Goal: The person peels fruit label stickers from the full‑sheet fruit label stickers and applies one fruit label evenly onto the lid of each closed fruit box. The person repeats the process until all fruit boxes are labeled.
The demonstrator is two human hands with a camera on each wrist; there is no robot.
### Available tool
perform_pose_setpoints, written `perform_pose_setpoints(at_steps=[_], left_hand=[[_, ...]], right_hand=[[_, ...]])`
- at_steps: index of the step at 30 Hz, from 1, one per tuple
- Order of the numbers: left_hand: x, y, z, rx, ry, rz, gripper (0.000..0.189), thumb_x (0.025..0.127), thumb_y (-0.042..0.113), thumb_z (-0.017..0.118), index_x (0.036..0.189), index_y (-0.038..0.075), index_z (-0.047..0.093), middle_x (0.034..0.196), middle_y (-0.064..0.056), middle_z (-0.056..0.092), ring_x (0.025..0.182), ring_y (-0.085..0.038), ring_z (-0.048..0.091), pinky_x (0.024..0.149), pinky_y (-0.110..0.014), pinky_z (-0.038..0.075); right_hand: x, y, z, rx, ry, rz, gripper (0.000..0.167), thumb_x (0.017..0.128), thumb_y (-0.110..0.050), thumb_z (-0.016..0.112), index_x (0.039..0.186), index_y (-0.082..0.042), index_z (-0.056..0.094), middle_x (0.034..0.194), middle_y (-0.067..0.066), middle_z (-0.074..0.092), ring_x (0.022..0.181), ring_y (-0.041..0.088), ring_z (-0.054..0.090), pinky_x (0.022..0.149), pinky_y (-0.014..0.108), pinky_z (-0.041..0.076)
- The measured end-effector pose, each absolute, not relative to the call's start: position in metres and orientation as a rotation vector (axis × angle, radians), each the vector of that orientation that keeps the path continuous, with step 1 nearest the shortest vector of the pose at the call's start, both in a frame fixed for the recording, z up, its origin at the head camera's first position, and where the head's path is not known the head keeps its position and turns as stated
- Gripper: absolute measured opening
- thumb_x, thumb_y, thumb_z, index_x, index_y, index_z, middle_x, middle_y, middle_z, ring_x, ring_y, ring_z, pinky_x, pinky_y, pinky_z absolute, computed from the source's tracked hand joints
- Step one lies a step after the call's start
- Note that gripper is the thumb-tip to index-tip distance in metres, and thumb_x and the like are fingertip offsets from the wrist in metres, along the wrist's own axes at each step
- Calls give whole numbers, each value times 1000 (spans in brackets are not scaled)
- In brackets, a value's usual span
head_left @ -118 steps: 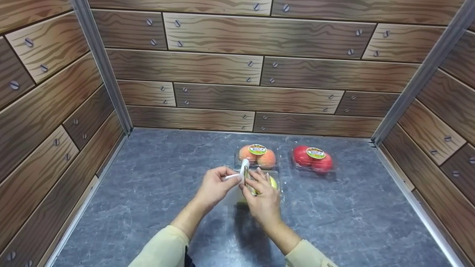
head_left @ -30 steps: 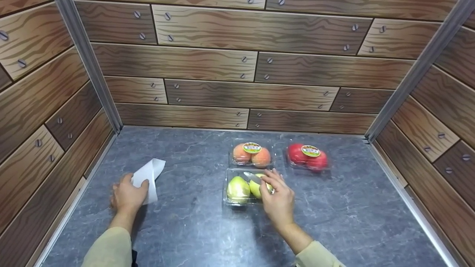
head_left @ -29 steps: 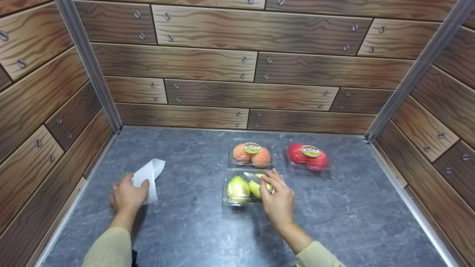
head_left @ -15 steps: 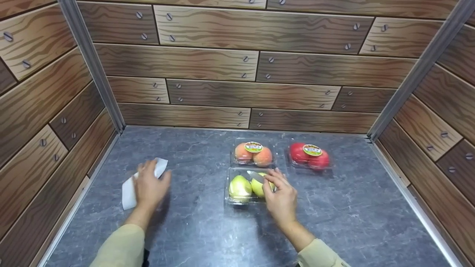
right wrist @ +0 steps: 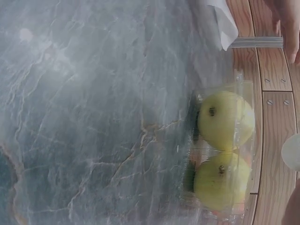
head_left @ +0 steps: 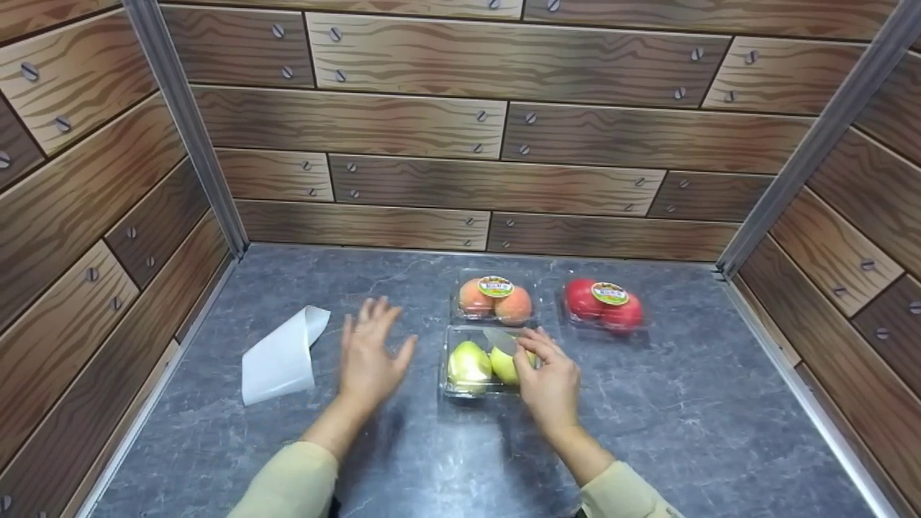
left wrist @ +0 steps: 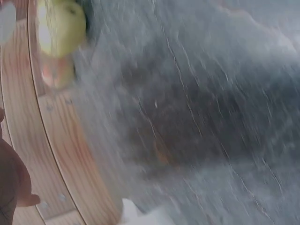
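Observation:
My right hand [head_left: 550, 378] pinches an oval sticker [head_left: 499, 339] over a clear plastic clamshell [head_left: 453, 394] holding two yellow-green fruits [head_left: 469, 365]. In the right wrist view the sticker [right wrist: 291, 152] shows a pale face, apart from the box. My left hand [head_left: 370, 360] is in the air to the left of that box, fingers spread and holding nothing. Further left lies a white backing sheet [head_left: 277, 363], its right end curled up. The left wrist view is blurred, with part of the left hand [left wrist: 14, 183] at its edge.
Behind the yellow-green fruits stands a clamshell of peaches [head_left: 514, 306] with an oval label. To its right is another clamshell of red fruits [head_left: 583, 296], labelled likewise. Wood-patterned walls [head_left: 403, 129] enclose the grey marbled table [head_left: 705, 403] at the back and sides.
The sticker has come off the white sheet into my right hand. My left hand has laid the sheet down at left, let go, and moved back right. The right hand stays over the box.

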State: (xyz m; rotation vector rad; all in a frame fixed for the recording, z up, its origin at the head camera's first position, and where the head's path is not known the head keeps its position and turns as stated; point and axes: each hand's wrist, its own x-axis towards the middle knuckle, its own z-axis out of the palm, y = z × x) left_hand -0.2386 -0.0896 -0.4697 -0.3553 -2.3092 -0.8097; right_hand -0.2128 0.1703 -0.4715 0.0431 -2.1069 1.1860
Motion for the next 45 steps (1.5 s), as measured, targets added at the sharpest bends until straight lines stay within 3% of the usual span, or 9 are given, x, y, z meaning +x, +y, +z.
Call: perform_pose_setpoints(at_steps=[6, 13, 20, 25, 29, 33, 36, 45], left_hand=[[-233, -71, -467, -591, -2302, -517, 44, 84, 23, 87, 123, 9, 73, 145, -20, 64, 141, -44, 53, 119, -71, 30], [-230, -52, -465, -800, -2148, -252, 37, 85, 30, 87, 118, 17, 75, 145, -14, 65, 142, -37, 54, 116, -68, 36], [-234, -33, -464, -924, -1887, -161, 27, 78, 21, 89, 100, 17, 75, 140, -13, 69, 138, -34, 59, 111, -66, 45], [-235, -28, -464, -960, -1848, -108, 25, 76, 22, 87, 96, 18, 73, 140, -12, 69, 139, -32, 58, 111, -63, 47], [-235, -26, -464, -964, -1846, -94, 18, 80, 19, 83, 95, 17, 73, 139, -13, 69, 140, -31, 58, 110, -64, 47], [-236, -25, -465, -959, -1853, -89, 5, 89, 14, 71, 93, 16, 73, 139, -12, 69, 139, -31, 58, 111, -64, 46], [-236, -24, -465, -965, -1854, -94, 11, 94, 11, 64, 92, 16, 73, 139, -12, 70, 138, -32, 60, 111, -64, 46], [-236, -24, -466, -969, -1864, -150, 11, 89, 8, 68, 82, 16, 70, 139, -12, 70, 142, -31, 55, 111, -64, 46]], right_hand=[[-215, 171, -460, -113, -2132, 1415, 13, 87, 4, 74, 97, 5, 83, 106, 16, 80, 115, 36, 73, 101, 43, 57], [-214, 167, -444, -241, -2147, 1690, 19, 89, -2, 75, 104, 8, 81, 104, 19, 80, 109, 30, 73, 82, 15, 53], [-213, 160, -434, -300, -2138, 1934, 22, 89, -4, 75, 103, 13, 78, 98, 17, 80, 92, 13, 69, 79, 20, 52], [-213, 155, -432, -335, -2091, 2067, 22, 88, -3, 74, 101, 15, 78, 91, 11, 79, 82, 10, 63, 74, 21, 51], [-212, 152, -432, -342, -2093, 2097, 22, 87, -4, 74, 101, 13, 79, 92, 10, 79, 83, 11, 63, 76, 24, 52], [-211, 150, -433, -347, -2106, 2088, 23, 86, -5, 75, 101, 12, 79, 98, 14, 79, 87, 12, 64, 80, 25, 53], [-211, 149, -433, -344, -2110, 2078, 25, 86, -5, 75, 103, 12, 79, 102, 16, 79, 89, 12, 64, 80, 24, 52], [-212, 151, -438, -357, -2113, 2109, 28, 86, -6, 74, 105, 14, 77, 93, 6, 76, 85, 13, 61, 77, 24, 51]])
